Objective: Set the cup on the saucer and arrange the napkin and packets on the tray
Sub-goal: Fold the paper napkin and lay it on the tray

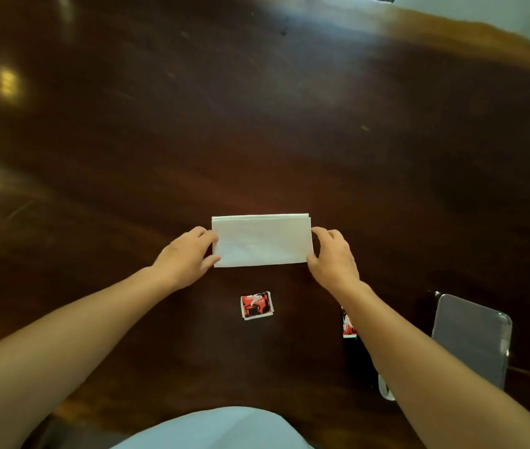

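Holding the folded napkin (262,240) by its ends with our left hand (189,254) and right hand (333,256), we judge it needs lifting next; no tray shows.

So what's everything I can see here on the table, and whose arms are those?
Folded paper napkin: one, white, flat on the table's middle, between the two hands.
Square coffee packet: one, red, black and white, nearer the person than the napkin.
Second red packet: one, partly hidden behind the right forearm.
Flat rectangular object: one, grey-purple, at the table's right edge; cannot tell what it is.
Polished wooden table: one, dark brown.
Left hand: fingers touching the napkin's left end.
Right hand: fingers touching the napkin's right end.
Both belong to the person wearing the camera.
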Motion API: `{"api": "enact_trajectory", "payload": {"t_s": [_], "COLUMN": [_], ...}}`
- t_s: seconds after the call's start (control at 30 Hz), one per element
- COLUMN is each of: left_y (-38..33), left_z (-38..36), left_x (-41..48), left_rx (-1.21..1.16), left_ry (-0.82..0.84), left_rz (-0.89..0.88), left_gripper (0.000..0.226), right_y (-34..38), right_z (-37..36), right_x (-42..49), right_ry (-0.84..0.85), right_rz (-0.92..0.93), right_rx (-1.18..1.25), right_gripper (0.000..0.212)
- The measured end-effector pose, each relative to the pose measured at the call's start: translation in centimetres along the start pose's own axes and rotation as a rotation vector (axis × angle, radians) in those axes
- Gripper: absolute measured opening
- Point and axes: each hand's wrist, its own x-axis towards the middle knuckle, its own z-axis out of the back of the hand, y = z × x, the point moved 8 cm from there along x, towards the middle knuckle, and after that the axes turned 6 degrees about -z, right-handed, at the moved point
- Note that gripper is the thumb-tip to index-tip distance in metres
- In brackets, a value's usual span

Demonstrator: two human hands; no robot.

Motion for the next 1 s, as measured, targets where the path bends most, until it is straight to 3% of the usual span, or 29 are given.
{"api": "enact_trajectory", "payload": {"t_s": [0.1,0.2,0.33,0.43,0.53,0.7,0.83,1.0], "left_y": [1.6,2.6,2.9,3.3,3.1,0.0,-0.7,-2.9], "left_z": [0.4,0.3,-0.1,-0.3,-0.1,0.0,-0.1,0.4], "left_x": [1.3,2.3,3.3,4.0,4.3,3.4,3.6,3.9], "left_rx": [-0.272,-0.422,-0.375,-0.315,-0.202,0.076,0.139,0.299], "left_ry": [-0.152,-0.245,-0.273,-0.279,-0.278,-0.285,-0.235,-0.220], "left_rz": [0.223,0.332,0.346,0.354,0.266,-0.148,-0.182,-0.309], "left_gripper": [0.044,0.047,0.017,0.013,0.017,0.031,0.035,0.043], "right_y": [0.5,1.5,2.0,1.5,1.0,2.1,2.9,4.4], "right_z": [0.4,0.0,-0.8,-0.8,-0.8,-0.2,-1.4,-1.2], "right_x": [1.6,3.1,4.2,4.8,5.3,5.3,5.5,5.2], "right_ry": [-0.027,-0.004,-0.013,-0.082,-0.097,-0.144,0.021,0.051], "right_rz": [-0.091,-0.119,-0.140,-0.170,-0.179,0.007,0.162,0.268], "right_rx": [0.180,0.267,0.278,0.316,0.369,0.273,0.016,-0.135], "right_gripper": [0.066,0.061,0.045,0.026,0.017,0.006,0.023,0.018]}}
